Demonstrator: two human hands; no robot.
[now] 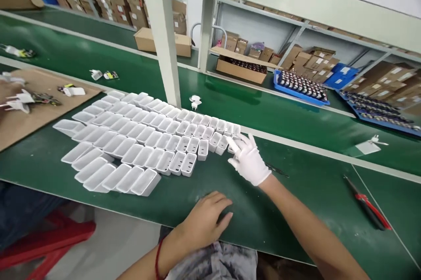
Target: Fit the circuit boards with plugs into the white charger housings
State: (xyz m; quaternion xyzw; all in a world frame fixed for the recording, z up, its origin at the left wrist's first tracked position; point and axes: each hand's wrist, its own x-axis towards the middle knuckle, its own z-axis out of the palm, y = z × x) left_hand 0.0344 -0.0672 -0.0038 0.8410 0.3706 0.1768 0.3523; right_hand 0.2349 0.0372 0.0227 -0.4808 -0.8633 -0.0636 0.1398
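Right hand point(249, 160), white glove, fingers spread loose on right end of white shell rows point(148, 140); nothing clamped. Left hand point(205, 218) bare, flat on green counter point(296, 192), grip empty, likely bracing. Shells packed open-side-up mid-counter, tidy for access. Red-handled cutters point(368, 203) lie well right.

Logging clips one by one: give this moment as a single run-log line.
right hand: gloved, touching white shells at row end | left hand: bare, flat on green mat | red-handled tool: untouched at right
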